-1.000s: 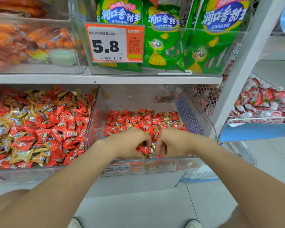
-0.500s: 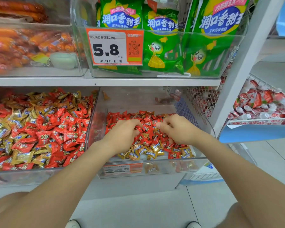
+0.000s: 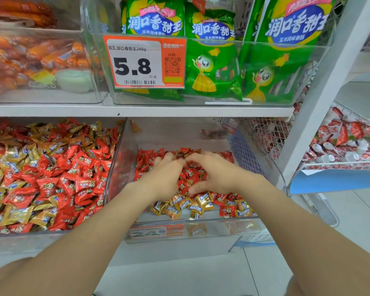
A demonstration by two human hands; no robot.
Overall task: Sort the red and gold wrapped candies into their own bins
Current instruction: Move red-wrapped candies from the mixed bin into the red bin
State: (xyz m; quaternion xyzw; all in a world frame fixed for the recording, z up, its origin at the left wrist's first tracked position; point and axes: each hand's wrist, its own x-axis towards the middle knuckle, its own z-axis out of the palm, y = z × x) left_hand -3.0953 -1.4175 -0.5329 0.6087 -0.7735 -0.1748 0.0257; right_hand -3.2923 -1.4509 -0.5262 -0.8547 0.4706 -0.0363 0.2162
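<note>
Red candies (image 3: 144,161) fill the clear bin (image 3: 222,229), gold candies (image 3: 179,204) at its front. Left hand (image 3: 162,178) and right hand (image 3: 216,174) rest on the reds, fingers loosely spread, gripping nothing.

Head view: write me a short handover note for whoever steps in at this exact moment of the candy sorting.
Left hand: open, palm down on the red candies in the right bin.
Right hand: open beside it, fingers flat on the same pile, nothing visibly held.
Gold candies lie along that bin's front, a few red ones among them.
The left bin holds a mixed red-and-gold pile.
Done: right bin partly separated, red toward the back.
To do: likely move gold out of the right bin, then sort the left bin.
</note>
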